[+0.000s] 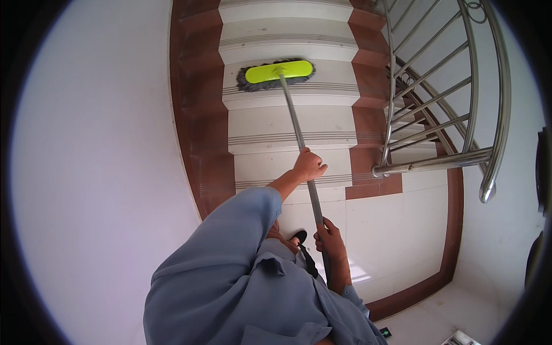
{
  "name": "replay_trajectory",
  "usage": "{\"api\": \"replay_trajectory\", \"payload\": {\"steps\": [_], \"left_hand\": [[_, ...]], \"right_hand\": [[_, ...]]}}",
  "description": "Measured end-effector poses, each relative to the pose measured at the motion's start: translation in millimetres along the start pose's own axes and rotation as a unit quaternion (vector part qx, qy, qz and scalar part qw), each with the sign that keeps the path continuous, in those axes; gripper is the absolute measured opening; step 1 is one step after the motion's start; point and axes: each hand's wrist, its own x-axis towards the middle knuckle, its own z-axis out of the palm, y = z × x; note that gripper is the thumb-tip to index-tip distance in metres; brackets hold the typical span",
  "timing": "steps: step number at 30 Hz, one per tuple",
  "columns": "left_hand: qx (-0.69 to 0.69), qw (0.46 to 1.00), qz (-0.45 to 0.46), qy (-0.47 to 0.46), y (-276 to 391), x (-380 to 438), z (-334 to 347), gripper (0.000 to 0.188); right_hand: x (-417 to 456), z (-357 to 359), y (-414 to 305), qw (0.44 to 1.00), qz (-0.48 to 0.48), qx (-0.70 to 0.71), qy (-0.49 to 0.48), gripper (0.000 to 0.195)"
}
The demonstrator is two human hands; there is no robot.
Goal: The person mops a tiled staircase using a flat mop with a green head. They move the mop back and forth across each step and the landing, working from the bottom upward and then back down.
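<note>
My left hand (309, 164) is closed around the middle of a grey metal mop pole (293, 114). Lower on the same pole, close to my body, my right hand (331, 239) grips it. The pole slants up and slightly left to a flat mop head (279, 71) with a lime-green plate and dark grey fringe. That head lies crosswise on a pale stair tread (334, 73), reaching the grooved strips near the tread's front edge. The pole's lower end is hidden by my blue-grey shirt.
A steel railing (473, 99) with a curved handrail borders the stairs on the right. A white wall (99, 151) rises on the left beside reddish-brown stair edging (211, 164). Below the steps is a pale tiled landing (396, 233), where my dark shoe (300, 236) shows.
</note>
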Motion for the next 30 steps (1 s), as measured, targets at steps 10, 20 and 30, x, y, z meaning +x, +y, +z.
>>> {"api": "replay_trajectory", "payload": {"steps": [10, 20, 30], "left_hand": [[0.02, 0.986, 0.128, -0.103, 67.4, -64.9, 43.7, 0.028], [0.034, 0.999, 0.03, 0.021, 14.9, -177.7, 37.1, 0.023], [0.104, 0.967, -0.163, -0.169, -41.5, -180.6, 37.6, 0.039]], "right_hand": [[-72.6, -43.9, 41.3, 0.998, 0.05, -0.022, 0.033, 0.048], [-63.3, -42.5, 64.5, 0.965, 0.021, -0.244, -0.097, 0.051], [10.8, -22.4, 63.6, 0.932, 0.041, -0.332, -0.139, 0.046]]}}
